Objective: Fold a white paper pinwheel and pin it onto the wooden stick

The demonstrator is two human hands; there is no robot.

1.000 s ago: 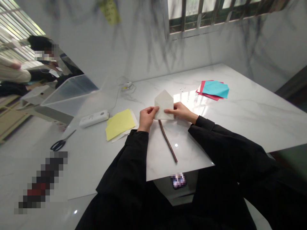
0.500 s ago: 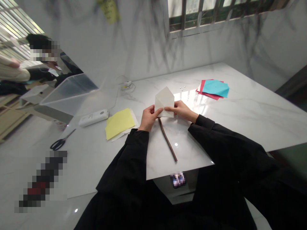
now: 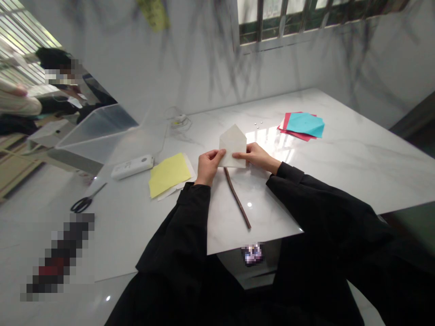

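Note:
A cream paper envelope [image 3: 234,141] with a pointed top is held up over the table between both hands. My left hand [image 3: 208,166] pinches its lower left edge, thumb on the near face. On the right side, my right hand [image 3: 258,156] grips it with the thumb laid across the front; the fingers behind the paper are hidden. Below the envelope a thin brown stick [image 3: 237,197] lies on the table, its far end partly covered from view. Left of my left hand lies a yellow sheet [image 3: 170,175] on top of white paper [image 3: 190,164].
On the marble-patterned table [image 3: 360,167] lie blue and red papers [image 3: 306,125] at the right and tiny white bits [image 3: 258,127] nearby. At the left are a white device [image 3: 132,167], scissors [image 3: 81,204] and a clear plastic bin [image 3: 98,131]. A person [image 3: 57,86] sits beyond.
My left thumb has slid left, away from the right thumb toward the envelope's left edge. The envelope has dropped slightly; my right hand has hardly moved.

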